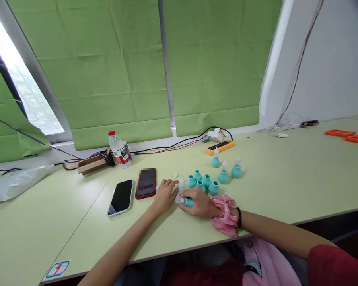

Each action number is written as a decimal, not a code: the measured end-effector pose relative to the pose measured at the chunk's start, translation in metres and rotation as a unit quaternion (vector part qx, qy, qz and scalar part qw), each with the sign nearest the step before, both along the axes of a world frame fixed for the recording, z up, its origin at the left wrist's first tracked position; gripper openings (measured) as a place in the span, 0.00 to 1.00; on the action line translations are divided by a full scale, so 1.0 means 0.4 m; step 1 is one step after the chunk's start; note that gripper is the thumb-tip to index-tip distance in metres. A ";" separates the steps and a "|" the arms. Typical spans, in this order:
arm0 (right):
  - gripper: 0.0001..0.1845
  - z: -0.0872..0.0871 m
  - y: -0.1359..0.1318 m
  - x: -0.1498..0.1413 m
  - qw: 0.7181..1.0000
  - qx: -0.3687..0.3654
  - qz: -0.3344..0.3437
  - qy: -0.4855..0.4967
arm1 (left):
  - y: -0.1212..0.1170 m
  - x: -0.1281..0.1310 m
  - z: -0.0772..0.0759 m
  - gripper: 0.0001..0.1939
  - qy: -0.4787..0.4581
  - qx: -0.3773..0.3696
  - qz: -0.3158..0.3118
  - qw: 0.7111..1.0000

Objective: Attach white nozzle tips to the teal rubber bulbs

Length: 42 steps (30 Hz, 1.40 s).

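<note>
My right hand (197, 202) is closed around a teal squeeze bulb (188, 201) lying on its side. A clear tip (179, 200) sits at the bulb's left end. Just left of it, my left hand (165, 194) rests low over the table with fingers apart, beside small clear plastic pieces (181, 184) partly hidden by the fingers. Behind my right hand stand several open-mouthed teal bulbs (207, 180) in a cluster. Farther right, three teal bulbs with clear tips fitted (223, 176) stand upright.
Two phones, one pale-edged (121, 197) and one in a red case (146, 183), lie left of my hands. Toward the window are a red-capped bottle (118, 150), a cardboard box (92, 164), cables and a yellow multimeter-like device (220, 147). Orange-handled items (340, 133) lie far right.
</note>
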State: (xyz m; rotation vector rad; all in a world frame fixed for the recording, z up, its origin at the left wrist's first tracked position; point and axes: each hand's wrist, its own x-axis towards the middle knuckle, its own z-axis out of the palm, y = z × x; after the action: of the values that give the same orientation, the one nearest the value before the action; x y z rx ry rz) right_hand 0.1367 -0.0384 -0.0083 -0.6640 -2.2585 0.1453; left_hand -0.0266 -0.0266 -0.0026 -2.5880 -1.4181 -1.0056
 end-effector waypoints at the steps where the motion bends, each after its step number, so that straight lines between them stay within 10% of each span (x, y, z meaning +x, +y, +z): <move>1: 0.07 0.002 0.001 0.001 1.000 -0.003 -0.001 -0.025 | 0.003 0.004 -0.010 0.13 0.025 0.013 0.001 1.000; 15: 0.08 0.010 0.001 -0.003 0.994 -0.056 -0.080 -0.056 | -0.045 0.009 0.038 0.11 -0.074 0.060 -0.154 0.984; 42: 0.11 -0.001 0.029 0.014 0.978 0.019 -0.188 -0.084 | -0.029 0.036 0.013 0.06 0.106 0.247 -0.061 0.961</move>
State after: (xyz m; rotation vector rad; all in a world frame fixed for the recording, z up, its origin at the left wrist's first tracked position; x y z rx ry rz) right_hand 0.1425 -0.0270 -0.0088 -1.1025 -2.2409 -0.1436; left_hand -0.0124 -0.0381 0.0026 -2.3389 -0.8350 -0.9157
